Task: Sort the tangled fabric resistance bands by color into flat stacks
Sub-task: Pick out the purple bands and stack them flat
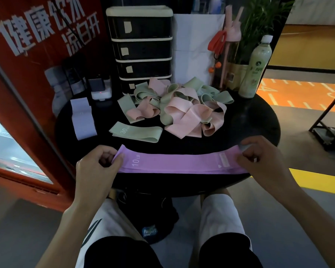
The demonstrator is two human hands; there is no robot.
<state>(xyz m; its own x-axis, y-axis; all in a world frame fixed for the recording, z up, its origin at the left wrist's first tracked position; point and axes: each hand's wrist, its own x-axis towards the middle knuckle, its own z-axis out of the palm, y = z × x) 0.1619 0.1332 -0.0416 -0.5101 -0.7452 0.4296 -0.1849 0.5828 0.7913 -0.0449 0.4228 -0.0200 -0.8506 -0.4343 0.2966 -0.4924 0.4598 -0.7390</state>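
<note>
While left hand (97, 167) and right hand (259, 157) each pinch one end, purple band (174, 163) is pulled flat between them over the tabletop (249, 122) edge.
Both hands grip the fabric, fingers curled; "10 LB" print sits near the left hand. Beyond the left hand: flat green band (137, 132), pale lilac band (82, 118) further out. Ahead, between the hands: tangled pink/green pile (182, 105).

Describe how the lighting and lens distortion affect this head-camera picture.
Head view: light is dim over the round black table, hiding its surface; the purple fabric band is sharp, "10 LB" legible; the wide-angle lens bends the red cabinet edge; the orange floor looks brighter.
</note>
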